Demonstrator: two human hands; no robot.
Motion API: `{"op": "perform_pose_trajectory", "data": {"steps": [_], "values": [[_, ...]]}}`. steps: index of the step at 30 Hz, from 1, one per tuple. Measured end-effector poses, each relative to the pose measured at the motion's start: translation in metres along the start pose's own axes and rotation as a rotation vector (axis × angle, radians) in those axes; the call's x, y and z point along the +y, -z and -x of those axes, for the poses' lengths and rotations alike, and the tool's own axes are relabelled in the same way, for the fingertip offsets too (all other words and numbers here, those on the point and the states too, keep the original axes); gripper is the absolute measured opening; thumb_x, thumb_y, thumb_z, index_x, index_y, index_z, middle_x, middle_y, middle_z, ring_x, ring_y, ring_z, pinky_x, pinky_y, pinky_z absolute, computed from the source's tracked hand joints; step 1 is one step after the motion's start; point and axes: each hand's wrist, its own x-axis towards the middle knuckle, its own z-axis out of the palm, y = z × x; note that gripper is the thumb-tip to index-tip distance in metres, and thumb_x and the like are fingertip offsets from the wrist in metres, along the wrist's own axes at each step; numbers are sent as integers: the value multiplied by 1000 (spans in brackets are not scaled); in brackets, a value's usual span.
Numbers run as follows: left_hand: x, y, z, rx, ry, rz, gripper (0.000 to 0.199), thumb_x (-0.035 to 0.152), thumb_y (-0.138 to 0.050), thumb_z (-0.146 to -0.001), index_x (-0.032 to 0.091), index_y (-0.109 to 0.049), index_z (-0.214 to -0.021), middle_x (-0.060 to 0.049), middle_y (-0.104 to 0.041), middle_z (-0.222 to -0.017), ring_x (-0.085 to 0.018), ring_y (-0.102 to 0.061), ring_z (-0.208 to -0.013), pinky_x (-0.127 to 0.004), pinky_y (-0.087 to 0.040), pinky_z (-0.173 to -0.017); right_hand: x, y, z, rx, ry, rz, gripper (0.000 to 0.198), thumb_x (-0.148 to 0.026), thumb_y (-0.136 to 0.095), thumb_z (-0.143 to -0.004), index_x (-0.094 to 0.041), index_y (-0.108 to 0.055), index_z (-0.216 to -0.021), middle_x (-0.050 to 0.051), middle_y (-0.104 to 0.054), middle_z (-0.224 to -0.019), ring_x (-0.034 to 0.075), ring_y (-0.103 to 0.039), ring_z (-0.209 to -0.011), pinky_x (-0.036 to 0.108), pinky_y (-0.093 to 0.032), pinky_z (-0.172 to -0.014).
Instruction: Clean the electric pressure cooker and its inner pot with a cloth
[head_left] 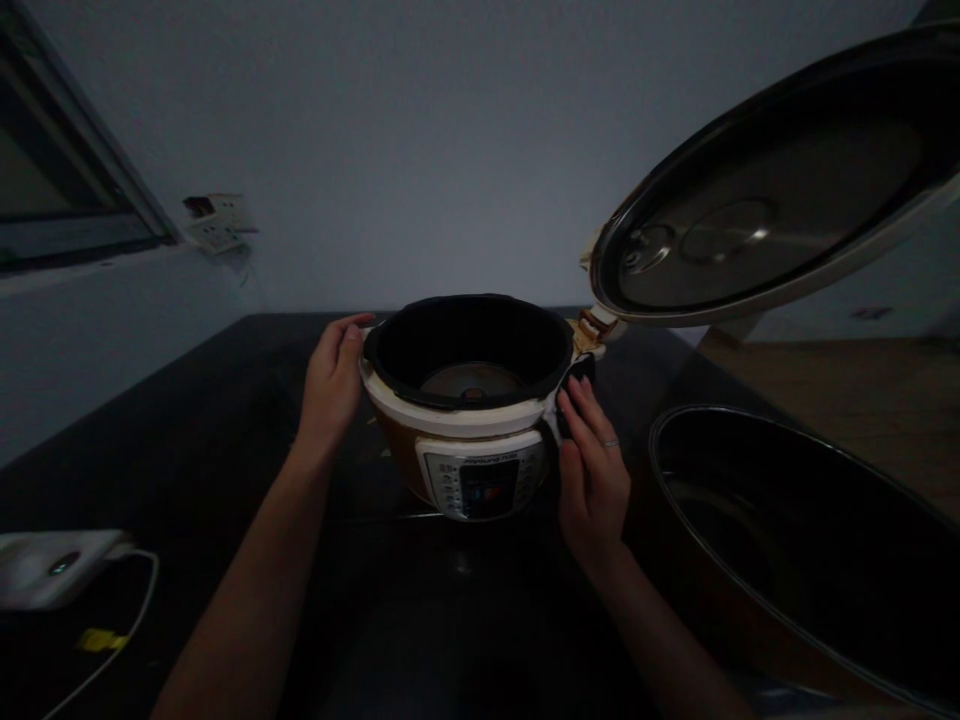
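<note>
An electric pressure cooker (409, 470) with a white rim and a front control panel stands on the dark table. Its hinged lid (810, 200) is raised and leans to the right. Inside the black cavity, a round metal plate (474, 380) shows at the bottom. My left hand (334, 375) grips the cooker's upper left side, fingertips partly hidden behind the rim. My right hand (596, 465), with a ring on one finger, holds the right side at the black handle (581, 375). A dark inner pot (697, 480) sits close by on the right.
Left on the table (225, 460) lies a white power strip (67, 565) with a white cord and a yellow tag. A wall socket (217, 220) and a window (75, 150) are at the left. The wall rises behind the cooker; wooden floor shows beyond the table's right edge.
</note>
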Motion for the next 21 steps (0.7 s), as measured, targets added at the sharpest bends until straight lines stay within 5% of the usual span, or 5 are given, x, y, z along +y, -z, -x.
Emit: {"op": "perform_pose_trajectory", "data": {"steps": [6, 12, 18, 21], "values": [[1, -1, 1, -4, -16, -8, 42, 50, -39, -98, 21, -66, -111, -7, -68, -106, -24, -63, -102, -39, -49, -92, 0, 2, 5, -266, 302, -22, 55, -15, -36, -98, -15, -32, -153, 13, -39, -154, 28, -29, -147, 52, -33, -116], [-3, -2, -1, -1, -42, 15, 40, 49, -40, -98, 21, -66, -109, -8, -69, -108, -23, -63, -103, -37, -49, -92, 17, -8, 2, -81, 369, 106, 62, -4, -45, -91, -24, -41, -149, 4, -36, -157, 23, -37, -142, 43, -39, -114], [-7, -4, -2, 2, -62, 40, 37, 47, -42, -97, 21, -66, -108, -8, -69, -111, -23, -62, -108, -39, -46, -98, 20, -16, 10, -145, 399, 156, 69, -9, -44, -92, -22, -22, -156, 0, -12, -164, 24, -12, -152, 50, -12, -124], [-7, -6, -2, 7, -60, 52, 36, 46, -43, -97, 20, -66, -108, -9, -69, -112, -23, -62, -111, -39, -44, -100, 12, -20, 10, -154, 434, 180, 66, -10, -46, -93, -21, -26, -155, 1, -24, -161, 22, -14, -151, 48, -9, -124]]}}
